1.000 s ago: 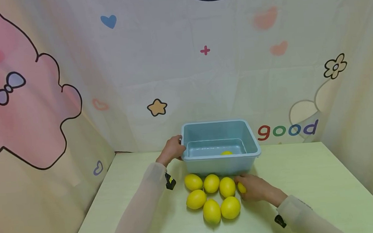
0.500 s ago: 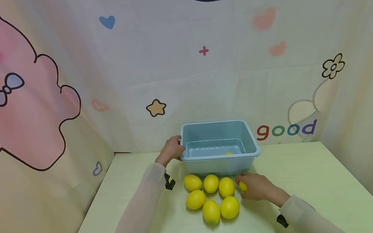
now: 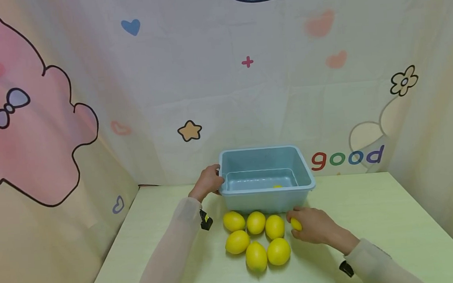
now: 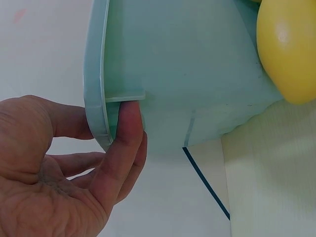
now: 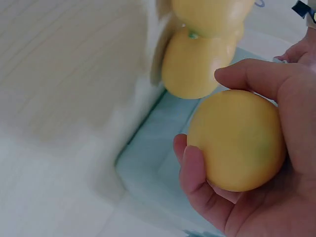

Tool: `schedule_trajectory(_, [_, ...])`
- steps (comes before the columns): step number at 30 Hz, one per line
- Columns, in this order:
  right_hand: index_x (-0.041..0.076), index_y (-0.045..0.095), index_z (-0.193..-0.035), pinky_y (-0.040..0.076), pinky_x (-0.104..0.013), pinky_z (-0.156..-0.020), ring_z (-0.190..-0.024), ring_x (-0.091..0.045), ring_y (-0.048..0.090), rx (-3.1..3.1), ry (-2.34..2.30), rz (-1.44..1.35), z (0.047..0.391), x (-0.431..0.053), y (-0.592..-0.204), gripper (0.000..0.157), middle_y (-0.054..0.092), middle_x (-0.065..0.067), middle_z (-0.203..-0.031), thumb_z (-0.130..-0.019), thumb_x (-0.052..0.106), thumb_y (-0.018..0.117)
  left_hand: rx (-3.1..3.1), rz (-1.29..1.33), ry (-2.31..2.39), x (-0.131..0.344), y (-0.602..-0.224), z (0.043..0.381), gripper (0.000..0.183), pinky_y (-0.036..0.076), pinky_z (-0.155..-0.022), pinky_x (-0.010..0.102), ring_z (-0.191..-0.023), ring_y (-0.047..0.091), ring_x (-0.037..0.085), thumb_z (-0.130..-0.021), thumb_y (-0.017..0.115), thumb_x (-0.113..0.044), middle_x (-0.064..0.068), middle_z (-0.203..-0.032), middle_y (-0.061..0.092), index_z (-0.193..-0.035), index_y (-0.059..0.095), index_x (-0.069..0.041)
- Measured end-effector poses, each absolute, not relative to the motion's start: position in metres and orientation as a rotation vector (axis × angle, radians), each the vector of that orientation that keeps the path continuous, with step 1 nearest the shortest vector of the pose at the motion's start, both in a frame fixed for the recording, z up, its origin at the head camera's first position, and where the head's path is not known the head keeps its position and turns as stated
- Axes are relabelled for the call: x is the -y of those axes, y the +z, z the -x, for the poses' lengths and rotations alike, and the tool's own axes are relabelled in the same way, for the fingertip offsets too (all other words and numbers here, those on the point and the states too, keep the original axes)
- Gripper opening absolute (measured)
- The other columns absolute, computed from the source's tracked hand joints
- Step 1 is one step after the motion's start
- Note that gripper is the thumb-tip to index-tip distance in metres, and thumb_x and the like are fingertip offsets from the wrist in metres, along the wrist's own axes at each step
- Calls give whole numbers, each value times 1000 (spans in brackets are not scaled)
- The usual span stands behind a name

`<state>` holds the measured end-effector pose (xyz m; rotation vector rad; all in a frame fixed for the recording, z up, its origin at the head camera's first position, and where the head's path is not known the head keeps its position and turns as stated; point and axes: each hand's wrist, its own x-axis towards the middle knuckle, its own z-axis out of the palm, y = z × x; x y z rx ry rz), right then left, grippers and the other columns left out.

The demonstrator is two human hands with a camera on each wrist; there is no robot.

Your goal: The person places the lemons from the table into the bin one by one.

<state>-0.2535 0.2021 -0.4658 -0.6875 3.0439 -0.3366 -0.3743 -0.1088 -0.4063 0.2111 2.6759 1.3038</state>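
A light blue plastic basin stands at the back of the table, with part of one lemon visible inside it. My left hand grips the basin's left rim; in the left wrist view the fingers curl under the lip and the thumb lies over it. In front of the basin's right corner, my right hand holds a lemon, its fingers and thumb curled round the fruit in the right wrist view. Several more lemons sit in a cluster to the left of that hand.
The pale table runs up to a printed curtain close behind the basin. The lemon cluster's back row lies right by the basin's front wall.
The right hand has shifted slightly to the right with its lemon, widening the gap to the cluster. The left hand keeps its grip on the basin.
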Motion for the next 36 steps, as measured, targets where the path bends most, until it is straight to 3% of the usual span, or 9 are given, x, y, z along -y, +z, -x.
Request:
schedule_trajectory(20, [22, 66, -100, 38, -19, -51, -62, -6, 46, -3177, -349, 917, 235, -193, -415, 22, 57, 9, -91, -81, 27, 75, -2643, -213, 1322, 106, -407, 374, 57, 62, -61, 39, -104, 66, 41, -90, 53, -1, 23, -124, 59, -145, 42, -3])
schedule_trajectory(27, [22, 65, -101, 38, -18, -50, -61, -5, 45, -3186, -361, 935, 238, -191, -398, 22, 58, 8, -93, -82, 26, 74, -2660, -228, 1316, 108, -407, 375, 57, 60, -54, 35, -91, 68, 32, -89, 53, 0, 23, -123, 61, -145, 43, -2])
schedule_trajectory(36, [20, 64, -103, 37, -18, -48, -54, -2, 41, -3220, -385, 988, 242, -191, -379, 21, 57, 8, -91, -84, 26, 73, -2660, -228, 1325, 109, -405, 374, 55, 61, -55, 36, -92, 68, 34, -88, 53, 1, 23, -121, 61, -143, 44, -2])
